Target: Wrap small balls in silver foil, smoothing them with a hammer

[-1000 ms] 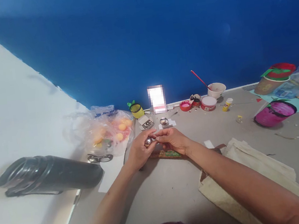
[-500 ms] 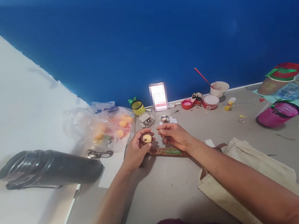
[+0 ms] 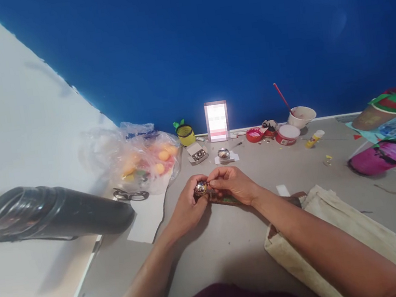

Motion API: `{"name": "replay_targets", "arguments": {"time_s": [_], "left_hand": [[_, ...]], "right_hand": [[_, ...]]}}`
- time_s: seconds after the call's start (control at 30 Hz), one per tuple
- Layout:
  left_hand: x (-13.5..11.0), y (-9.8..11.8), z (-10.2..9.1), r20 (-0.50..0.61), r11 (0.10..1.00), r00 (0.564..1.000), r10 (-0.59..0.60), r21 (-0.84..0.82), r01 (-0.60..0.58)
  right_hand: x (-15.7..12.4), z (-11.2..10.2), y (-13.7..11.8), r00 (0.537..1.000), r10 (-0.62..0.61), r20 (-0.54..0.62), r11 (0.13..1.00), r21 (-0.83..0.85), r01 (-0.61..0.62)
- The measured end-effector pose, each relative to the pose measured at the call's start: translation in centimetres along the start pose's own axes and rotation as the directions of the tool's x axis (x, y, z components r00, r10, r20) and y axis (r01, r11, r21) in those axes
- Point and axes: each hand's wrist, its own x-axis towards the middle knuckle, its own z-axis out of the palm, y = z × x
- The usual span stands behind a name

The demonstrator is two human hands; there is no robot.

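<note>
My left hand point(image 3: 190, 202) is closed around a small ball point(image 3: 200, 188) studded with shiny metal thumbtacks. From the right, my right hand point(image 3: 235, 185) meets it, thumb and forefinger pinched together against the ball's side. Whatever sits in that pinch is too small to make out. Below both hands lies a flat brown strip with green patches point(image 3: 226, 200), partly hidden by my fingers. A small open box of shiny thumbtacks point(image 3: 199, 155) stands just beyond my left hand. Another shiny studded ball point(image 3: 224, 153) rests on white paper behind my right hand.
Leftward are a dark bottle point(image 3: 78, 210), glasses point(image 3: 131, 195) and a plastic bag with orange balls point(image 3: 149, 162). Red-lidded tubs point(image 3: 288, 134), a white bowl point(image 3: 301, 115) and a glue bottle point(image 3: 315, 139) line the back right. Cream cloth point(image 3: 339, 227) lies under my right forearm.
My right hand has come in to touch the ball. The ball has been turned: its bare yellow side faced up before, and now its shiny studs show.
</note>
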Motion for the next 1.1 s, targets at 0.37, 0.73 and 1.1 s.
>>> {"name": "replay_targets", "arguments": {"time_s": [0.37, 0.73, 1.1], "left_hand": [[-0.24, 0.33, 0.31, -0.007, 0.999, 1.0, 0.015, 0.044, -0.014], [-0.3, 0.66, 0.41, -0.013, 0.997, 1.0, 0.018, 0.073, -0.017], [-0.35, 0.66, 0.5, -0.004, 0.994, 1.0, 0.028, 0.103, -0.028]], "right_hand": [[-0.16, 0.49, 0.16, 1.0, -0.008, 0.022, 0.998, -0.058, 0.009], [-0.16, 0.4, 0.15, 0.999, 0.009, 0.045, 0.998, -0.055, -0.006], [-0.15, 0.34, 0.09, 0.998, 0.03, 0.054, 0.998, -0.051, -0.027]]}}
